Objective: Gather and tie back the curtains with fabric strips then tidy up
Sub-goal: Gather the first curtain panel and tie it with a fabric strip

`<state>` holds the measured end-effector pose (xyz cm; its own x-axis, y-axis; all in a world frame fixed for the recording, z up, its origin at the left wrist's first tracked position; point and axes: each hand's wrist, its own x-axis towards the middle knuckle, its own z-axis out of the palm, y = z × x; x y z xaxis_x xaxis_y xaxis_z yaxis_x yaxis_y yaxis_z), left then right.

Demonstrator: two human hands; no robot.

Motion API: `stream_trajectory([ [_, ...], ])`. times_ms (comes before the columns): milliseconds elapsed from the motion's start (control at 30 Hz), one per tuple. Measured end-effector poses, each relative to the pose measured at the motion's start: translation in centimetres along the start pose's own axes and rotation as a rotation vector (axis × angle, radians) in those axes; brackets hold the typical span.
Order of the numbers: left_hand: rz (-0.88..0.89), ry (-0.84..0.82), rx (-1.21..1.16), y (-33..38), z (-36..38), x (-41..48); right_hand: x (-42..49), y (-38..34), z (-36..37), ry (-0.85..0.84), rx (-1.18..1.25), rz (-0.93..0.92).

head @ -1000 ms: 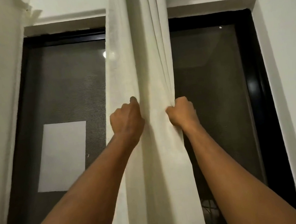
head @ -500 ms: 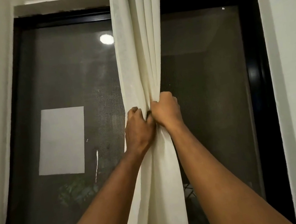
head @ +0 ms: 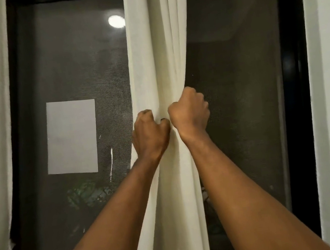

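Against the dark window (head: 68, 60), you are bunching the cream curtain (head: 154, 51) with left hand (head: 151, 136) and right hand (head: 190, 113) both clenching it, tying and tidying not yet begun.

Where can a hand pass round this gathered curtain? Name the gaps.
Free: right of the curtain, up to the black window frame; left of it, across to the white sheet. Crowded: the bunched middle, where the left hand and right hand grip it side by side.

Cream curtain (head: 156, 61), hanging before the dark window, bunched into a narrow column at mid-height.
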<state>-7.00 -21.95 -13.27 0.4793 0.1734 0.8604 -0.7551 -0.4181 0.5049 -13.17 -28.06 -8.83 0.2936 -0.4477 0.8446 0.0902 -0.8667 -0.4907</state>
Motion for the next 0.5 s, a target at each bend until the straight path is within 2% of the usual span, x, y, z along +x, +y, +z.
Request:
stream_trajectory([
  [67, 0.055, -0.069, -0.18, 0.6, -0.2, -0.3, -0.4, -0.4, 0.1, -0.097, 0.122, 0.06],
  [200, -0.065, -0.23, -0.651, 0.8, -1.4, -0.5, -0.3, -0.4, 0.3, -0.253, 0.289, 0.153],
  [367, -0.187, -0.37, -0.792, 0.0, -1.8, -1.1, -1.6, -0.5, 1.5, -0.397, 0.437, 0.141],
  [500, -0.216, -0.521, -0.879, -1.6, -1.8, -2.1, -3.1, -0.2, 2.2, -0.49, 0.547, 0.151],
])
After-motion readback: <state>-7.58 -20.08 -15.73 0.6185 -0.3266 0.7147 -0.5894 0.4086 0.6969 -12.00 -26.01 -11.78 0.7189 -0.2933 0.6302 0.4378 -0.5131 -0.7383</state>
